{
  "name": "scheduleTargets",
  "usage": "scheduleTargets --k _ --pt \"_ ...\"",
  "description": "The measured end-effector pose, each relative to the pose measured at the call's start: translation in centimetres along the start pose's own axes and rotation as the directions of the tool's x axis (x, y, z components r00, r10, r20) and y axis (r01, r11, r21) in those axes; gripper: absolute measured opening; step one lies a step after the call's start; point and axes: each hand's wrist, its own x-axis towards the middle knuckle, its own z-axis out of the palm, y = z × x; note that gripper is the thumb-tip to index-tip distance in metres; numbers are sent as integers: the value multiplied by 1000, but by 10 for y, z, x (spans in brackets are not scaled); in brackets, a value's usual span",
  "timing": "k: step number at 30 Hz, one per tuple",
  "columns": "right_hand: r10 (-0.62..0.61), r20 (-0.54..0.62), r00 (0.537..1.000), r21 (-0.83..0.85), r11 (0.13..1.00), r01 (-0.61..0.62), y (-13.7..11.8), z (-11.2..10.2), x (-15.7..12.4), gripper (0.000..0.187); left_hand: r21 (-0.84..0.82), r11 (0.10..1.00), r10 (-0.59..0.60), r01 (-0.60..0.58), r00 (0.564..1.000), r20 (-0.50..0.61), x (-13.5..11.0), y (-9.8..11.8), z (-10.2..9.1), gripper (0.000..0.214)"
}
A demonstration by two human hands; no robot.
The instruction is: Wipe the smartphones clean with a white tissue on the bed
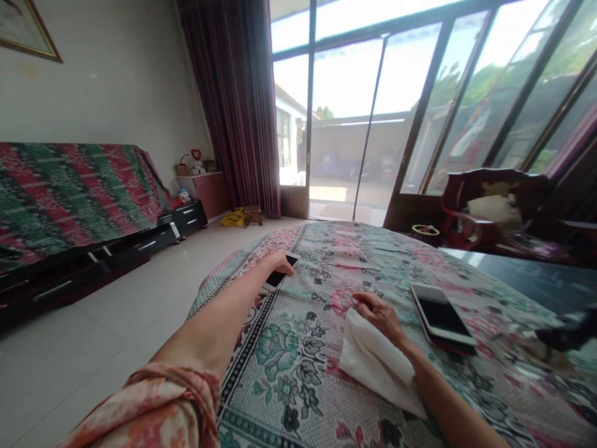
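Observation:
Out at the left edge of the round table, my left hand (278,261) is closed on a white-framed phone (276,280) with a dark screen. The thumb lies over its right side, and the other fingers are mostly hidden. My right hand (380,313) is nearer the middle, its fingers bent together at the upper edge of a folded white cloth (368,358). This cloth lies partly under the hand and wrist. To the right of that hand, a larger white-framed tablet (441,314) lies with its dark screen up, on a reddish cover or case.
A flowered tablecloth (284,386) covers the table. A blurred dark object (566,333) is at the right edge. Beyond the table stand a carved wooden chair (485,211), a cloth-draped cabinet (84,199) and a glass door (354,137). A yellow bag (234,217) sits on the floor.

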Motion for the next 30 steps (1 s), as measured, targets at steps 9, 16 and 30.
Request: scheduleTargets --k 9,16,30 --pt "-57 -156 986 52 996 66 -47 -55 -49 31 2 962 272 -272 961 53 -60 60 84 62" --pt "-367 53 929 -311 878 365 -65 -40 -94 22 -64 968 233 -242 964 -129 -83 68 110 61" --pt "-284 89 955 -571 771 283 -49 -39 -100 25 -262 927 204 -269 947 -248 -81 28 125 39"
